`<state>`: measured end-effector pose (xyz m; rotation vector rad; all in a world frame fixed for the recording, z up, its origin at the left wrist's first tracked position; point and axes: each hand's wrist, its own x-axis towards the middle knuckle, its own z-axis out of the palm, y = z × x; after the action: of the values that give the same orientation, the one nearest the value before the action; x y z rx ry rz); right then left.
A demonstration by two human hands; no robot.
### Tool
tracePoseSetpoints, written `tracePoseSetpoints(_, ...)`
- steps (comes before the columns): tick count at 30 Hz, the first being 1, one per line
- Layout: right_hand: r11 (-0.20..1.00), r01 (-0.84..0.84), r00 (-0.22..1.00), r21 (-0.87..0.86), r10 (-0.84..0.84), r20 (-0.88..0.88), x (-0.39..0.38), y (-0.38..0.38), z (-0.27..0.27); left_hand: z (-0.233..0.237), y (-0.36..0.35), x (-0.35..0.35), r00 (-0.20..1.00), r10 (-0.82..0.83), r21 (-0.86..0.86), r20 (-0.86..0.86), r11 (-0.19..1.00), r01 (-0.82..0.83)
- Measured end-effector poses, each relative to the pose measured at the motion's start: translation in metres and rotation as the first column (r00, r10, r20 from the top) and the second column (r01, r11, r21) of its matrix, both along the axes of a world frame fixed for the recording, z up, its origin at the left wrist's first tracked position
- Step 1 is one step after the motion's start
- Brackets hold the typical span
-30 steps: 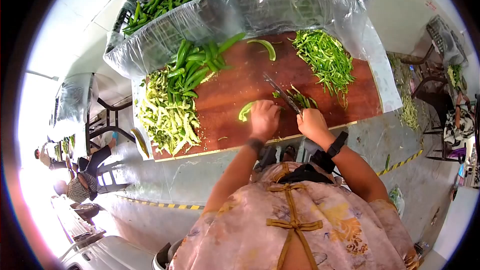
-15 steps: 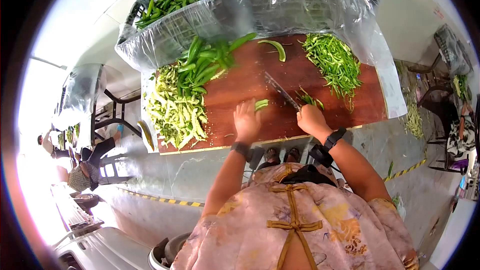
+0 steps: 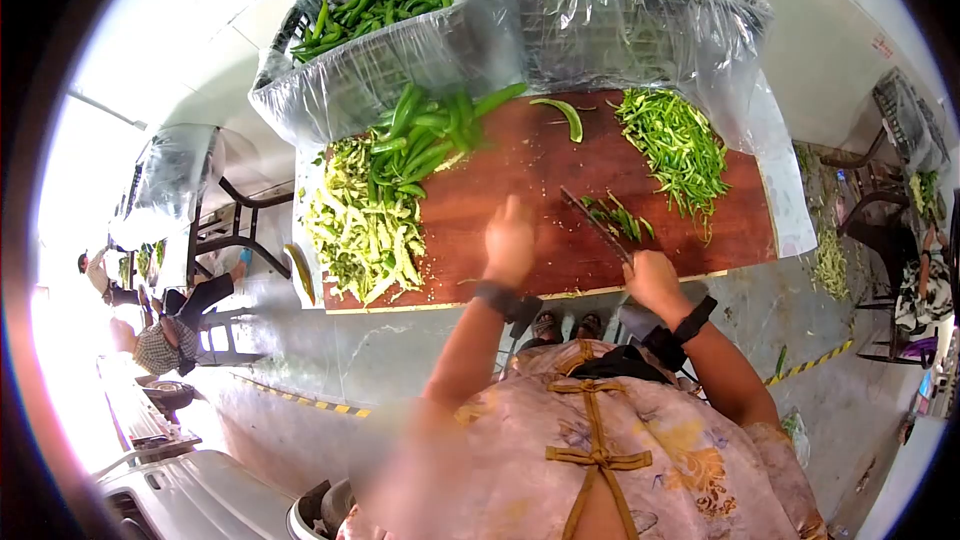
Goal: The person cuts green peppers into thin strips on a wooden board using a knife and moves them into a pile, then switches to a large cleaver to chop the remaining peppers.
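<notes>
My right hand point(image 3: 655, 282) grips a knife point(image 3: 597, 224) by its handle, the blade slanting away to the left over the reddish-brown board point(image 3: 520, 180). Cut green pepper strips point(image 3: 622, 219) lie just right of the blade. My left hand point(image 3: 512, 240) hovers over the board left of the knife, its fingers smeared by motion. Whole green peppers point(image 3: 425, 135) are heaped at the back left, and pale pepper cores point(image 3: 360, 225) are piled in front of them. At the back right rises a mound of shredded pepper point(image 3: 678, 155). A curved pepper piece point(image 3: 566, 118) rests near the back edge.
Two plastic-lined crates stand behind the board: the left crate point(image 3: 370, 55) holds green peppers, the right crate point(image 3: 640, 35) shows its dark mesh. Other people sit working at far left and far right. Pepper scraps point(image 3: 828, 245) litter the floor on the right.
The short pepper piece by my left fingers no longer shows, and more strips lie spread right of the knife. My right hand and the knife have shifted right and nearer to me.
</notes>
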<state>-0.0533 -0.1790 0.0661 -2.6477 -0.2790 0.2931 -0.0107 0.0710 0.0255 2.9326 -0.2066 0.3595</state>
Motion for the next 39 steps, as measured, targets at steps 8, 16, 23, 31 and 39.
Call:
tracePoseSetpoints(8, 0.992, 0.128, 0.992, -0.010, -0.128, -0.011, 0.005, -0.011, -0.002, -0.022, -0.031, -0.003, 0.862, -0.444, -0.289, 0.245, 0.815, 0.502)
tracePoseSetpoints(16, 0.995, 0.101, 0.995, -0.010, -0.101, 0.024, 0.003, -0.013, -0.003, -0.004, -0.027, 0.003, 0.915, -0.399, -0.126, 0.060, 0.906, 0.404)
tracePoseSetpoints(23, 0.997, 0.058, 0.998, -0.045, -0.059, -0.008, 0.000, -0.005, 0.009, -0.018, -0.043, -0.012, 0.898, -0.382, -0.248, 0.219, 0.868, 0.430)
tracePoseSetpoints(31, 0.995, -0.039, 0.999, -0.091, 0.038, -0.018, -0.009, 0.003, 0.009, -0.013, -0.061, -0.019, 0.911, -0.322, -0.250, 0.257, 0.889, 0.384)
tracePoseSetpoints(39, 0.993, -0.043, 0.999, -0.114, 0.042, -0.009, -0.014, 0.000, 0.016, -0.018, -0.061, -0.020, 0.878, -0.353, -0.268, 0.325, 0.855, 0.443)
